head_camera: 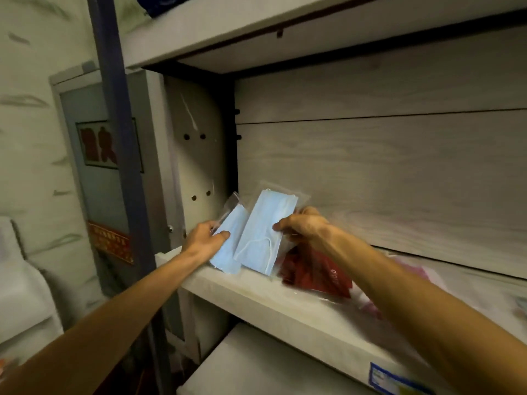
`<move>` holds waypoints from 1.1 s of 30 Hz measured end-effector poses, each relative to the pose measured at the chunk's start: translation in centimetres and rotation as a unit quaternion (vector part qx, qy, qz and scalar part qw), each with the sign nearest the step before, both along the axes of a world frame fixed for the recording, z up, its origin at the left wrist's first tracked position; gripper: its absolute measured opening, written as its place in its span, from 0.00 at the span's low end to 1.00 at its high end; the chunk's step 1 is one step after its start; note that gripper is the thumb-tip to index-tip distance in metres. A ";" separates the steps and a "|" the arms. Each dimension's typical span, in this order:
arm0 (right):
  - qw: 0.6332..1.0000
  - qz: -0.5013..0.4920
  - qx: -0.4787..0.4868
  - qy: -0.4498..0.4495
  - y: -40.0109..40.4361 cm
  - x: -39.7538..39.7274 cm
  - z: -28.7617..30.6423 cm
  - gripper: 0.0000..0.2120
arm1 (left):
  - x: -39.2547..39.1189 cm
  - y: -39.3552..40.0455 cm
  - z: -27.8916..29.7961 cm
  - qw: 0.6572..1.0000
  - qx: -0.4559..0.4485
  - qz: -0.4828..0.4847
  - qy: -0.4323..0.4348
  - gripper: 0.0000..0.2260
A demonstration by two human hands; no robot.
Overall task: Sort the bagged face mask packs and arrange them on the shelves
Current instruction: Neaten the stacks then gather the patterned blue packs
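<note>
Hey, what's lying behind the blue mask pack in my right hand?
Behind the blue mask pack held by the right hand, a red bagged mask pack lies on the shelf. Its left part is covered, and pink packs further right are blurred.

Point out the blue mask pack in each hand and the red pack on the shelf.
Left-hand blue pack [228,249], head view: lower mask face.
Right-hand blue pack [265,223], head view: mask centre.
Red pack [316,273], head view: its middle.

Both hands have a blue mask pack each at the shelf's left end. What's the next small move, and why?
Probably set the right hand's pack down against the left hand's pack on the shelf: both are blue, while the red pack lies apart to the right.
</note>
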State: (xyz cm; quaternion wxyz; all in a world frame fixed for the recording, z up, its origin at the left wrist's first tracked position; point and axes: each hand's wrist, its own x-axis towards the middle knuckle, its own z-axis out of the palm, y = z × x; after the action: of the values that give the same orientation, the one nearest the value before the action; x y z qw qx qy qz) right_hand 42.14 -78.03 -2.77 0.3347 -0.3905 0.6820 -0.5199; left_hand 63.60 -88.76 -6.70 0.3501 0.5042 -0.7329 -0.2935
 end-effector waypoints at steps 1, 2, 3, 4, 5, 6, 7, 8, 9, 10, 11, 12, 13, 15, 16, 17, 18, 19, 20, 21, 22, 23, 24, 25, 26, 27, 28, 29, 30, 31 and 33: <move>1.000 -0.001 0.021 -0.007 -0.9 0.3 -0.3 0.20 | -0.1 -1.1 -0.3 1.000 0.005 -0.010 -0.019 0.12; 0.999 0.004 0.038 -0.004 -1.6 0.5 -0.5 0.24 | -0.1 -2.1 -0.6 0.999 0.010 -0.021 -0.038 0.13; 0.999 0.011 0.049 0.010 -2.4 0.8 -0.6 0.28 | -0.1 -2.9 -0.8 0.998 0.018 -0.032 -0.054 0.14; 0.998 0.012 0.058 0.023 -3.1 0.9 -0.6 0.32 | -0.2 -3.8 -1.0 0.996 0.027 -0.048 -0.068 0.15; 0.997 0.003 0.068 0.030 -3.9 1.1 -0.7 0.35 | -0.2 -4.5 -1.2 0.994 0.034 -0.066 -0.081 0.15; 0.996 -0.009 0.076 0.046 -4.5 1.3 -0.8 0.36 | -0.2 -5.3 -1.3 0.992 0.034 -0.084 -0.089 0.15; 0.993 -0.022 0.072 0.085 -5.1 1.4 -0.9 0.34 | -0.2 -5.9 -1.3 0.991 0.027 -0.097 -0.091 0.15; 0.987 -0.031 0.067 0.144 -5.6 1.5 -0.8 0.29 | -0.2 -6.5 -1.4 0.991 0.014 -0.104 -0.088 0.15; 0.975 -0.039 0.069 0.209 -6.1 1.6 -0.8 0.23 | -0.2 -7.1 -1.4 0.991 -0.001 -0.104 -0.086 0.15; 0.958 -0.049 0.081 0.272 -6.4 1.8 -0.9 0.18 | -0.3 -7.7 -1.5 0.991 -0.017 -0.102 -0.088 0.15; 0.941 -0.057 0.096 0.319 -6.6 2.1 -1.2 0.17 | -0.3 -8.1 -1.6 0.990 -0.029 -0.103 -0.091 0.16; 0.923 -0.063 0.121 0.360 -6.6 2.5 -1.4 0.20 | -0.4 -8.5 -1.7 0.989 -0.037 -0.110 -0.096 0.18; 0.904 -0.068 0.149 0.394 -6.7 2.7 -1.7 0.27 | -0.5 -8.8 -1.9 0.987 -0.043 -0.120 -0.103 0.19; 0.866 -0.085 0.192 0.453 -6.8 3.2 -2.3 0.37 | -0.8 -9.3 -2.3 0.979 -0.061 -0.140 -0.132 0.21; 0.854 -0.097 0.199 0.470 -6.8 3.5 -2.4 0.40 | -0.9 -9.4 -2.4 0.975 -0.073 -0.146 -0.151 0.22; 0.850 -0.108 0.199 0.476 -6.7 3.7 -2.4 0.43 | -1.0 -9.4 -2.4 0.971 -0.088 -0.147 -0.169 0.25; 0.848 -0.116 0.193 0.479 -6.6 3.9 -2.3 0.44 | -1.0 -9.2 -2.4 0.966 -0.106 -0.143 -0.188 0.28; 0.846 -0.121 0.182 0.486 -6.3 4.0 -2.1 0.45 | -1.1 -8.9 -2.3 0.961 -0.126 -0.136 -0.203 0.30; 0.842 -0.126 0.171 0.497 -5.9 4.0 -1.9 0.45 | -1.2 -8.6 -2.1 0.957 -0.148 -0.130 -0.211 0.31; 0.835 -0.131 0.161 0.510 -5.4 3.9 -1.7 0.44 | -1.3 -8.2 -1.8 0.954 -0.166 -0.130 -0.211 0.31; 0.826 -0.135 0.156 0.525 -4.7 3.7 -1.4 0.43 | -1.5 -7.7 -1.5 0.952 -0.182 -0.134 -0.206 0.31; 0.814 -0.136 0.155 0.543 -3.8 3.5 -1.1 0.42 | -1.7 -7.1 -1.2 0.950 -0.195 -0.141 -0.201 0.30; 0.802 -0.135 0.157 0.561 -2.8 3.1 -0.8 0.40 | -2.1 -6.4 -0.9 0.946 -0.206 -0.149 -0.200 0.30; 0.790 -0.133 0.160 0.576 -1.6 2.7 -0.5 0.40 | -2.5 -5.6 -0.5 0.943 -0.215 -0.157 -0.201 0.29; 0.781 -0.129 0.163 0.589 -0.2 2.2 -0.3 0.39 | -3.0 -4.6 -0.1 0.939 -0.223 -0.166 -0.201 0.29; 0.774 -0.125 0.165 0.599 1.4 1.7 -0.1 0.39 | -3.6 -3.4 0.2 0.936 -0.232 -0.176 -0.198 0.29; 0.766 -0.124 0.164 0.609 3.1 1.2 0.1 0.38 | -4.3 -2.1 0.4 0.933 -0.240 -0.187 -0.193 0.28; 0.758 -0.125 0.161 0.620 4.8 0.7 0.2 0.37 | -5.0 -0.6 0.5 0.929 -0.249 -0.198 -0.189 0.28; 0.752 -0.128 0.156 0.628 6.7 0.4 0.3 0.35 | -5.7 1.0 0.7 0.924 -0.260 -0.208 -0.186 0.27; 0.748 -0.131 0.152 0.633 8.6 0.0 0.2 0.34 | -6.4 2.7 0.8 0.920 -0.270 -0.217 -0.184 0.27; 0.738 -0.139 0.146 0.644 12.8 -0.4 -0.2 0.34 | -7.9 6.6 0.9 0.911 -0.288 -0.238 -0.177 0.25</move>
State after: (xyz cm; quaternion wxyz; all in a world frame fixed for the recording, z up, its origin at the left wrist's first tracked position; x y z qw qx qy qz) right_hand 41.72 -65.20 -2.96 -0.2072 -0.4792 0.8492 -0.0794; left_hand 55.69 -82.15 -5.76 0.2649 0.2361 -0.9336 -0.0505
